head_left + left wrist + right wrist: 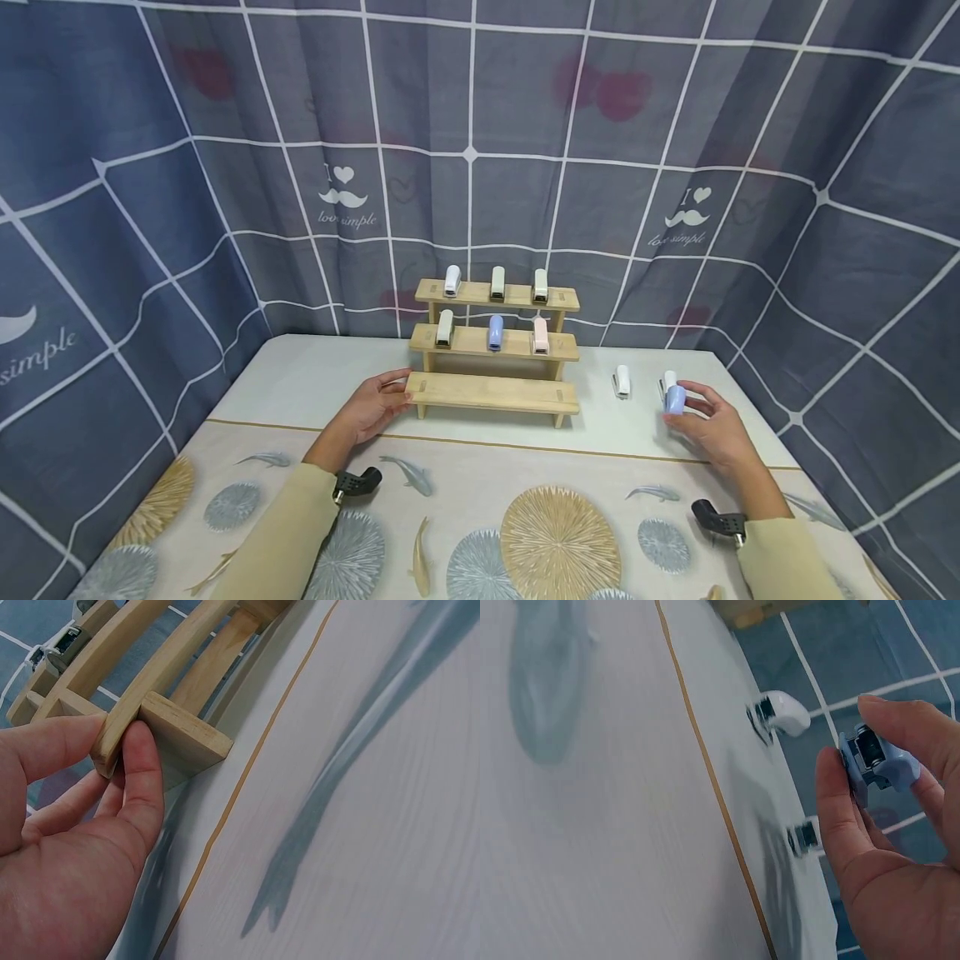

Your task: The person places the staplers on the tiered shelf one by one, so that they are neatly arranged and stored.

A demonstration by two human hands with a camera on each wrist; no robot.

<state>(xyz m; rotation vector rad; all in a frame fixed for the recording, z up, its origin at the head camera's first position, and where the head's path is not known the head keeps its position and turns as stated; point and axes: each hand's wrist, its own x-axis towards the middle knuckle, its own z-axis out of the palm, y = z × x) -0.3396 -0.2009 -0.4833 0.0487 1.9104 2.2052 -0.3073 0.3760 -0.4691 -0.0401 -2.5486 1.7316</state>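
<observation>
My left hand (372,408) pinches the left end of the lowest board (491,392) of a three-step wooden stand. In the left wrist view the thumb lies on one face of that board (127,712) and the fingers on the other. At the right, my right hand (712,429) holds a small blue stapler (675,400) between thumb and fingers. The right wrist view shows this blue stapler (885,761) above the table, its spring facing the camera. Just behind it in the head view stands a white stapler (669,380), partly hidden. Another white stapler (622,381) stands left of it.
Three small staplers line the top board, including a white one (452,281). On the middle board sit a cream (446,328), a blue (496,332) and a pink one (541,335). A patterned cloth (390,533) covers the front; a grid-patterned curtain (525,200) hangs behind.
</observation>
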